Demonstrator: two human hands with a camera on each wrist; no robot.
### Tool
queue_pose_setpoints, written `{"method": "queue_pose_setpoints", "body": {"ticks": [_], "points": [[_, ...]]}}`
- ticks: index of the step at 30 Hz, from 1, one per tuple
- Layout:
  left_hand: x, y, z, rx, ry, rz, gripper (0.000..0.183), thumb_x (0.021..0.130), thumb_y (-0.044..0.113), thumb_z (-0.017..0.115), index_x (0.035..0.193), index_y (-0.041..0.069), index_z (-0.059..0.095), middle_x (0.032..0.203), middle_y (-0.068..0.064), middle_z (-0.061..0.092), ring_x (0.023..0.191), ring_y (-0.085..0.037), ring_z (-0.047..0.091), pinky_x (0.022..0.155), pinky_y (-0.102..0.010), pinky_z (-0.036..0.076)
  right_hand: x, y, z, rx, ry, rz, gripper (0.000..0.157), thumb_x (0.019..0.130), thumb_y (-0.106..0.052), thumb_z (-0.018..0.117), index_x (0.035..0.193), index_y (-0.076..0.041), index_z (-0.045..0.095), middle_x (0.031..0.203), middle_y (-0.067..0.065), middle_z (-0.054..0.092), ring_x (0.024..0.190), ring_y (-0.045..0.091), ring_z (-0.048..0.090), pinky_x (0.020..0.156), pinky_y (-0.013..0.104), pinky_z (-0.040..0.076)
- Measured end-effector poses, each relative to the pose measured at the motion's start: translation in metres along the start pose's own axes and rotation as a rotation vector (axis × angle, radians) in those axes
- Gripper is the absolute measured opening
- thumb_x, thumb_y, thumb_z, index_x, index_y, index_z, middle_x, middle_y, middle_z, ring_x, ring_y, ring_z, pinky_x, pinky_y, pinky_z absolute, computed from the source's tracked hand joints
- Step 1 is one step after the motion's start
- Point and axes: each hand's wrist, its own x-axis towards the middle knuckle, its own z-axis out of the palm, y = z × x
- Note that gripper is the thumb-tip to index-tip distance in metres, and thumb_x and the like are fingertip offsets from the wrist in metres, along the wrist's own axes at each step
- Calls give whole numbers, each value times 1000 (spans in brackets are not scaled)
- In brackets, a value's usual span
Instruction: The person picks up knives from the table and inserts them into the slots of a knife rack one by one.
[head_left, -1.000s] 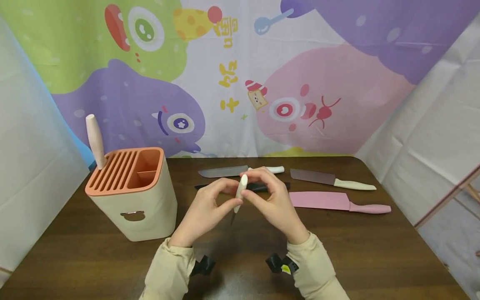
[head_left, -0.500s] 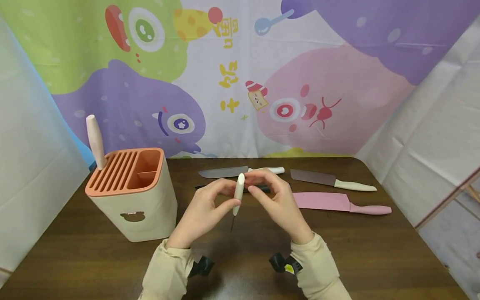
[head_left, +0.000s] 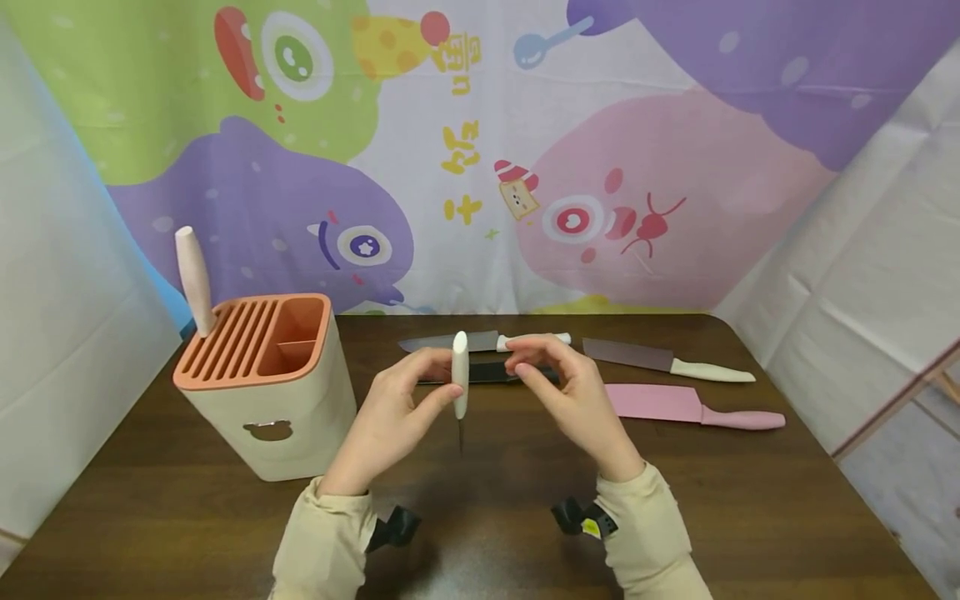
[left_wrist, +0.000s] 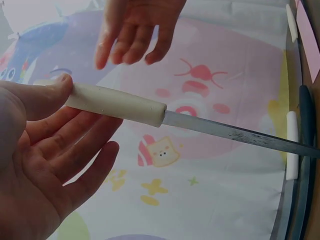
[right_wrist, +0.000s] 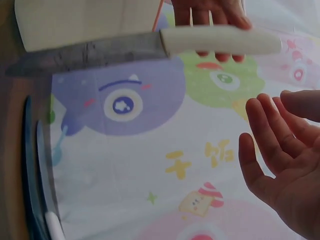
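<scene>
A knife with a cream handle hangs blade down in mid-air above the table. My left hand pinches its handle between thumb and fingers, as the left wrist view also shows, with the marked steel blade pointing away. My right hand hovers to the right of the knife, apart from it, its fingers loosely bent with nothing between them. To the left stands a cream knife block with an orange slotted top; a pale-handled knife is upright in its leftmost slot.
Behind the hands lie a white-handled knife and a black knife, partly hidden by the fingers. On the right lie a cream-handled knife and a pink cleaver. A printed curtain hangs behind the table.
My right hand has let go of the knife handle and drawn back to the right. My left hand has carried the knife slightly left, and it now hangs straighter.
</scene>
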Motion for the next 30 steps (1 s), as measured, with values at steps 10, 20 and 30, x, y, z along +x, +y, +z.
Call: {"method": "queue_pose_setpoints", "body": {"ticks": [10,20,30], "points": [[-2,1,-15,64,100,51,26,81,11,66,107,11,61,92,2,62,85,-8,58,73,-27,47,-1,4,-22,-102,43,3,26,88,-3,57,114,-7,57,89,4,66,86,11,61,79,24,48],[-6,5,-29,-31,167,77,27,83,2,62,109,8,59,101,-3,64,86,-7,60,72,-20,48,-6,3,-42,-160,66,45,25,88,-3,56,113,-8,59,88,5,65,88,8,60,81,17,46],[-9,11,-41,-137,241,108,30,83,-4,59,113,1,57,105,-12,63,92,-7,60,80,-19,47,-8,1,-46,-116,41,77,19,88,-4,56,107,-3,61,92,11,66,90,8,61,79,18,49]]}}
